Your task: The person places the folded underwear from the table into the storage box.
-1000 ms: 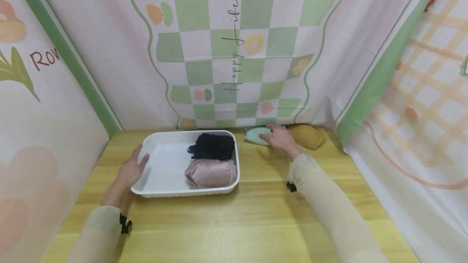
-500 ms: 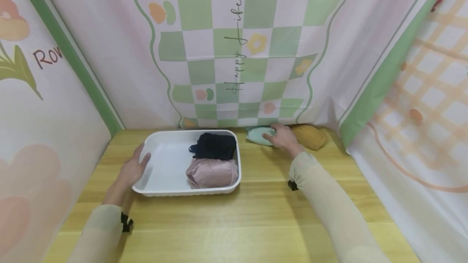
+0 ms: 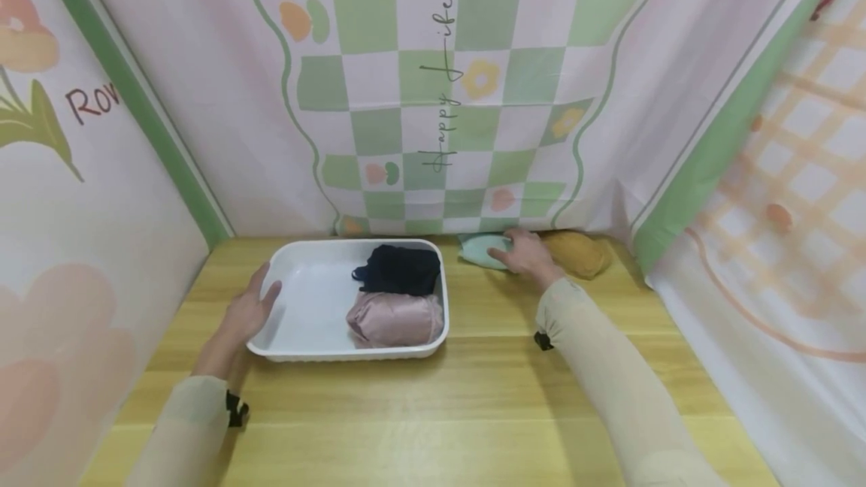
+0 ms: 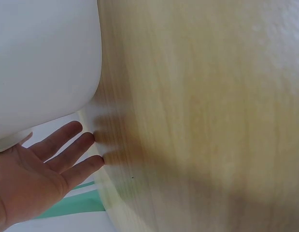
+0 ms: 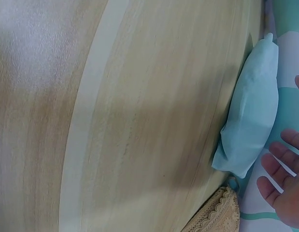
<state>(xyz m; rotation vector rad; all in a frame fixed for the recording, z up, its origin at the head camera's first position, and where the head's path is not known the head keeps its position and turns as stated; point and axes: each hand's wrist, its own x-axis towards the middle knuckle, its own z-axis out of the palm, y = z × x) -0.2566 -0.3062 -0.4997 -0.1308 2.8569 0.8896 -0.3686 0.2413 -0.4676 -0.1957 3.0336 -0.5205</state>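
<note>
My left hand (image 3: pixel 245 314) rests at the left end of a white tray (image 3: pixel 338 356), thumb over the rim. In the left wrist view its fingers (image 4: pixel 74 152) extend straight beside the tray's outer wall. Inside the tray's right half lie a black folded garment (image 3: pixel 399 269) and, in front of it, a rolled dusty-pink satiny garment (image 3: pixel 395 320). My right hand (image 3: pixel 531 255) hovers over the right end of a pale mint cloth bundle (image 3: pixel 484 251); the right wrist view shows its fingers (image 5: pixel 284 157) spread apart, close to the bundle.
A mustard-coloured cloth bundle (image 3: pixel 577 254) with a lacy edge sits just right of the mint one. Both lie against the checked curtain (image 3: pixel 419 96) along the back of the wooden table (image 3: pixel 419 412). More printed curtains hang at left and right.
The head view has shifted slightly. My right hand has come a little closer to the mint bundle, its fingers drawn in somewhat. My left hand keeps its place on the tray.
</note>
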